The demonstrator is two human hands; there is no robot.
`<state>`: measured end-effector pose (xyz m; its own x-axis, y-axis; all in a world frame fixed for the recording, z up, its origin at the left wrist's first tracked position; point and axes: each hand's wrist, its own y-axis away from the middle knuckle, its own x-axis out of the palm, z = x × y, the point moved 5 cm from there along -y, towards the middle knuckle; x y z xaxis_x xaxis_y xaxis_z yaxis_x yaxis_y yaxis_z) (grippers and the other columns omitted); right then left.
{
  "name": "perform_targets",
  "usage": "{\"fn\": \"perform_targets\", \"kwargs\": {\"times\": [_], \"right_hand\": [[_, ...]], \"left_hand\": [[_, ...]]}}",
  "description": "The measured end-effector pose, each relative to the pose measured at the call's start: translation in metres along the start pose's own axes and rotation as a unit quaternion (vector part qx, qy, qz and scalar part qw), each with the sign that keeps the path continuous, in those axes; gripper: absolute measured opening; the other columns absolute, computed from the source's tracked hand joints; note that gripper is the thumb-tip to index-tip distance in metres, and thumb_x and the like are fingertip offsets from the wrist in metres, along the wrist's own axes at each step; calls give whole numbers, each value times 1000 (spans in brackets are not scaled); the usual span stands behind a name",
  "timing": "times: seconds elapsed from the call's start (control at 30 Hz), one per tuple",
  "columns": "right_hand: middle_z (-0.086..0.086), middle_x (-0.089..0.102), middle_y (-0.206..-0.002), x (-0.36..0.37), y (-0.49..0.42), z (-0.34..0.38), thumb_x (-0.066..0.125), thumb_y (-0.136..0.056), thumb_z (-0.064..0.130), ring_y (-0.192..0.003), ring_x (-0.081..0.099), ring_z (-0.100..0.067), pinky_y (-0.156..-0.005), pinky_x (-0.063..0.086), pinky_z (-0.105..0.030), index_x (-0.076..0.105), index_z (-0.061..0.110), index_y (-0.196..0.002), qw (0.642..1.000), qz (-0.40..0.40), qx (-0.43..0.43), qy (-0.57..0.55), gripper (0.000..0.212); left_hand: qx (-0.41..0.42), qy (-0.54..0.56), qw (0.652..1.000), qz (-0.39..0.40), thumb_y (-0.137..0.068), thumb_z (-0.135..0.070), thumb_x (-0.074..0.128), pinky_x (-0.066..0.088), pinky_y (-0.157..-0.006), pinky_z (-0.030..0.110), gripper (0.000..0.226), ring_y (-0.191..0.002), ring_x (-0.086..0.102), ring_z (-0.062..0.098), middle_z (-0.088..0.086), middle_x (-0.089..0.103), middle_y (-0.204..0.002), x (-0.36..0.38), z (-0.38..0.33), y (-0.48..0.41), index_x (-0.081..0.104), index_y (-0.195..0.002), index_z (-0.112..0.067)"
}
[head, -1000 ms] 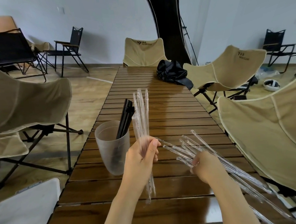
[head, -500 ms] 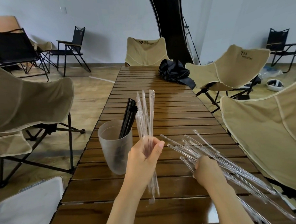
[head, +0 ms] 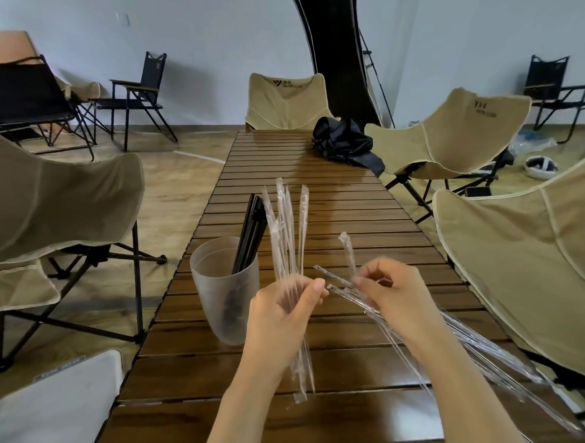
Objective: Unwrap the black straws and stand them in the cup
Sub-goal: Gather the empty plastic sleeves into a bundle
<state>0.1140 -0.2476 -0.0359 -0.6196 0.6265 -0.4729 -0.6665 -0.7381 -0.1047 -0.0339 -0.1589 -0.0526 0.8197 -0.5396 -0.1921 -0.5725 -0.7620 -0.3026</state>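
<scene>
The cup (head: 225,292) on the table (head: 318,220) holds several black straws (head: 249,237). Left hand (head: 282,318) grips upright clear wrappers (head: 290,235); right hand (head: 394,292) grips more wrappers (head: 477,343).

Black straws (head: 251,230), frosted cup (head: 213,293), brown slatted table (head: 317,213), seemingly clear wrappers (head: 286,228).

One person's left hand (head: 282,320) and right hand (head: 393,294), both bare.
The left forearm (head: 240,417) and the right forearm (head: 462,381) are bare too, as far as the lower edge of the view. The fingers (head: 313,293) are slim, with a short plain nail showing on the left thumb; the right hand looks a little blurred.
</scene>
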Motion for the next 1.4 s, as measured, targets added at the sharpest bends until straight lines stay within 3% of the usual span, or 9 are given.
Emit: {"fn": "perform_targets", "kwargs": {"times": [0.4,0.57,0.73,0.9,0.97,1.1,1.2,1.27,1.4], "right_hand": [[12,62,-66,2,6,36,64,-88,15,-60,56,1,-61,48,-12,65,21,-83,984,15,-120,-130,8],[6,62,-69,5,8,43,63,-88,13,-65,58,-5,-64,49,-19,65,19,-85,977,38,-143,-151,7],[4,63,-69,10,10,46,64,-87,12,-65,59,-5,-63,48,-16,65,21,-81,967,83,-149,-188,11],[4,65,-73,14,10,46,64,-88,11,-71,62,-8,-67,51,-19,66,19,-83,962,106,-153,-198,10],[2,66,-76,15,10,45,63,-89,13,-72,63,-9,-67,52,-20,66,22,-83,965,107,-137,-198,11],[4,68,-81,13,6,30,61,-90,23,-71,63,-4,-65,50,-20,66,26,-89,986,83,-71,-124,6],[10,63,-83,12,1,6,62,-90,22,-70,58,-1,-60,38,-13,63,25,-89,996,76,-9,56,4],[7,60,-83,5,-1,-13,63,-89,14,-69,51,0,-55,33,-12,61,23,-85,987,48,37,150,10],[6,57,-71,-13,-2,-36,63,-86,5,-62,50,-1,-49,32,-12,64,18,-80,978,1,104,179,14]], "left_hand": [[-20,11,998,53,-86,-49,47,51,-97,33,38,-105,62,-4,-22,69,-108,7,0,2,62,-119,-35],[-6,22,996,84,-82,-49,53,52,-93,26,29,-104,63,-2,-22,69,-104,11,-5,4,62,-108,-43],[-4,48,993,105,-73,-41,70,56,-87,34,30,-94,68,10,-5,72,-94,12,-4,4,69,-98,-25],[11,24,997,76,-79,-47,61,54,-81,19,22,-91,67,5,-12,71,-91,9,-3,2,68,-96,-34],[26,4,998,62,-84,-43,55,54,-80,22,17,-89,66,6,-13,70,-88,9,-3,2,67,-94,-35],[43,-9,998,46,-88,-40,47,55,-78,33,22,-78,64,10,-6,65,-77,6,-3,1,65,-94,-28],[36,5,998,44,-92,-36,45,54,-72,29,21,-68,61,9,-5,61,-69,5,-4,0,64,-97,-30],[31,-2,999,40,-91,-42,43,53,-69,31,24,-64,59,12,-4,58,-63,6,-6,1,64,-95,-31],[19,-14,1000,13,-80,-60,41,46,-57,27,39,-57,55,18,-3,52,-55,5,-6,2,62,-75,-28]]}}
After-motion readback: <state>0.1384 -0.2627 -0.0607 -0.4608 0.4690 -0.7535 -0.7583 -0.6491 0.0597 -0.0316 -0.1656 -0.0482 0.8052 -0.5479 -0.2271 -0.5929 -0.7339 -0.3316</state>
